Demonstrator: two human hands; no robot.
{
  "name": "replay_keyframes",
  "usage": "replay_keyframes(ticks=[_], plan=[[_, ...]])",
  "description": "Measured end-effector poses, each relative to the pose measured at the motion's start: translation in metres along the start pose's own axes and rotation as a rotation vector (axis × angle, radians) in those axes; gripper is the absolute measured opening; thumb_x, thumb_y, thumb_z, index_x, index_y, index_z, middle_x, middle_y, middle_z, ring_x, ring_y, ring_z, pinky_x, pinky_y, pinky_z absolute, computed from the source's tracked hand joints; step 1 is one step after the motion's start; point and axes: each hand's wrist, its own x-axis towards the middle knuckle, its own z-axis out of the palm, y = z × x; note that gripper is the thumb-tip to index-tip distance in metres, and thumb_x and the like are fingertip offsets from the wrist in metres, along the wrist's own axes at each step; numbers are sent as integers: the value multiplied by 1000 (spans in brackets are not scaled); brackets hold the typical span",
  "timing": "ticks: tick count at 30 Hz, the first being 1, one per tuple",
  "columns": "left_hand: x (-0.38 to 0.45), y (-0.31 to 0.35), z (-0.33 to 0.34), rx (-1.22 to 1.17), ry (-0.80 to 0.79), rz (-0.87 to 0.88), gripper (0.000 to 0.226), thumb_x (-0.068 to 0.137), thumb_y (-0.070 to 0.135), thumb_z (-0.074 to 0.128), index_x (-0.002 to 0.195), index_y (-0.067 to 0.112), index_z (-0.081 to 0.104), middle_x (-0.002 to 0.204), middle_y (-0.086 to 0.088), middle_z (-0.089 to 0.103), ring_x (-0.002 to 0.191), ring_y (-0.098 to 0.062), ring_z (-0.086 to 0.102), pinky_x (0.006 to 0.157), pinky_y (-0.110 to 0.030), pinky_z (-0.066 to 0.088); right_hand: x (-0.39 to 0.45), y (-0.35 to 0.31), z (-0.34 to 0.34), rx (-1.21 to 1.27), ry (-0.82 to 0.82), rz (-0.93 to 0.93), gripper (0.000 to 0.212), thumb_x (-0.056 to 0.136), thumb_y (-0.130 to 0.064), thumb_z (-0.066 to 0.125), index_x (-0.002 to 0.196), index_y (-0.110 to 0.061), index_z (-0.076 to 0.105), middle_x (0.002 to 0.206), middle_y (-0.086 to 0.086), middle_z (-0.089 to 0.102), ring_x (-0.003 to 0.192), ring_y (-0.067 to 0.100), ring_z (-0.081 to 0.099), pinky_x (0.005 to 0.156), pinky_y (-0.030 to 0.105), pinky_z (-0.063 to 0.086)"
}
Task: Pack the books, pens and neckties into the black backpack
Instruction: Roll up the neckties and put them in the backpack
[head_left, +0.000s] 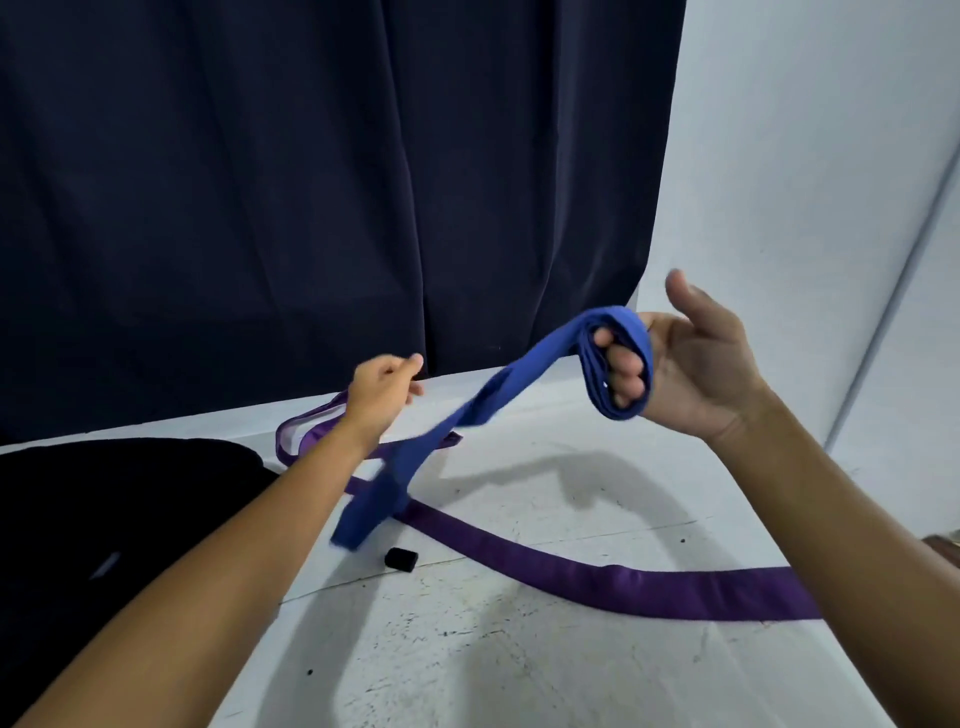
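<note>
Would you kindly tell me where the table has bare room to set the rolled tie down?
Bare white table lies in front of the long purple necktie. Crowded near the black backpack, small black block and dangling blue necktie.

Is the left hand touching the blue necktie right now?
Cannot tell. In the head view the left hand is curled above the hanging, blurred part of the blue necktie, which is wound round the right hand; no contact or gap shows plainly.

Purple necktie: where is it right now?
Head view: the purple necktie lies on the white table, running from behind the left hand toward the right edge, passing under the hanging blue necktie.
</note>
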Motion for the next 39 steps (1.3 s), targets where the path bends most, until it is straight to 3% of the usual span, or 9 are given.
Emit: replay_keyframes(ticks=[3,7,12,18,22,26,29,32,39], plan=[[-24,23,16,-186,-52,318,11,93,11,61,87,18,67,88,-4,69,81,-8,64,72,-21,50,3,-7,24,-91,302,-81,57,82,-50,52,85,2,75,72,12,69,60,23,66,61,28,57],[-71,37,45,-280,-180,624,22,79,27,66,98,16,66,94,1,68,92,-12,65,80,-29,52,11,-5,29,1,353,-62,62,92,-48,43,99,7,71,92,18,71,80,28,70,75,35,59],[-99,29,84,-213,-114,476,27,77,21,79,101,18,66,94,9,70,83,-6,66,73,-22,52,13,-4,34,108,356,-107,68,92,-51,43,110,11,66,109,22,69,97,33,70,80,38,58],[-113,39,109,-218,-70,345,36,75,26,84,104,20,64,102,10,69,94,-9,67,79,-32,58,13,-7,51,180,294,-147,75,92,-56,41,111,13,66,116,25,67,105,35,68,87,42,57],[-116,50,122,-256,-27,318,29,76,26,83,95,15,63,86,5,67,83,-11,65,78,-35,55,15,-7,61,175,259,-151,79,91,-56,42,122,15,58,122,28,63,111,39,64,90,46,56],[-115,54,126,-356,31,325,26,79,18,80,95,19,59,80,11,62,74,-4,62,68,-19,50,15,-8,64,100,305,-126,77,90,-54,42,125,14,54,123,29,62,111,39,64,91,46,55],[-102,48,122,-344,67,359,29,81,15,78,70,24,52,57,17,53,55,-2,52,56,-12,39,12,-9,62,71,336,-109,75,90,-52,42,125,13,54,123,28,63,111,39,64,92,46,55],[-83,32,111,-370,-16,350,49,83,11,77,50,19,40,44,11,38,49,-10,31,54,-28,35,8,-11,59,57,360,-97,73,93,-51,40,122,13,56,121,28,63,110,38,65,92,45,55],[-45,16,72,-323,-82,321,47,88,3,67,47,18,49,44,10,40,47,-6,34,48,-21,31,0,-4,54,-11,354,39,66,90,-45,42,108,13,67,108,27,69,96,35,71,83,39,59]])
